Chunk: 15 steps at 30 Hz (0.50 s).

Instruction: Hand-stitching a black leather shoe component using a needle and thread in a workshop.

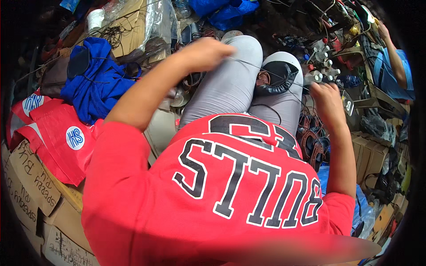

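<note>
A dark shoe (276, 86), black with some brown showing inside, rests between my knees on the grey trousers (222, 86). From my left hand (206, 54), a dark thread (246, 63) stretches across the shoe toward my right hand (327, 99). Raised above the left knee, my left hand is closed on the thread and slightly blurred. My right hand is held out to the right of the shoe, fingers curled in on the thread's other side. Where exactly the thread passes through the shoe is too small to tell.
Blue cloth (95, 80) and a red bag (57, 133) lie at left, above cardboard boxes (37, 184). Small bottles (326, 64) stand at right beyond the knees. Several brown shoes (313, 142) lie beside my right leg. Another person's arm (392, 55) shows at far right.
</note>
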### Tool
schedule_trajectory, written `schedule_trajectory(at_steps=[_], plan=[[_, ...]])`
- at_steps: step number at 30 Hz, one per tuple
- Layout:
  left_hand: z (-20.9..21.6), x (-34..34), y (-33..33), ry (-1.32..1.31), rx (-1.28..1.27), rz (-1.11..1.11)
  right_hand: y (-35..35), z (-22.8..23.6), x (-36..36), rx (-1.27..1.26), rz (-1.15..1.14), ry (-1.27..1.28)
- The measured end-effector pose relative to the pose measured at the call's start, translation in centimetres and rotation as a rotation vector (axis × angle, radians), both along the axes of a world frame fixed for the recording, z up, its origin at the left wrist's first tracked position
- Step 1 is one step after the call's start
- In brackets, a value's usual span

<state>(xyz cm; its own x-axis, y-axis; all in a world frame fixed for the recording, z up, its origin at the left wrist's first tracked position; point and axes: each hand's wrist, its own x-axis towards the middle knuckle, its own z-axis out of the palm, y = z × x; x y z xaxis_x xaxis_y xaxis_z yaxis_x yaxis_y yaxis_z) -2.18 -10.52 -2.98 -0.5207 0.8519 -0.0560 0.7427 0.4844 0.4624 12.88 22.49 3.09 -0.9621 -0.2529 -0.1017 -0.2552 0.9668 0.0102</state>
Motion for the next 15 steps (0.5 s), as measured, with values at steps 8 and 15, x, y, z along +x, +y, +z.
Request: schedule_trajectory(at_steps=[8,15], plan=[[8.0,-1.7,-1.7,-0.894,1.103,0.02,0.8,0.5,-3.0,-1.764,-0.363,0.071],[10.4,5.2,2.2,-1.359,0.837,-0.351,-5.8,2.3,-0.7,-1.596,-0.093,-0.469]])
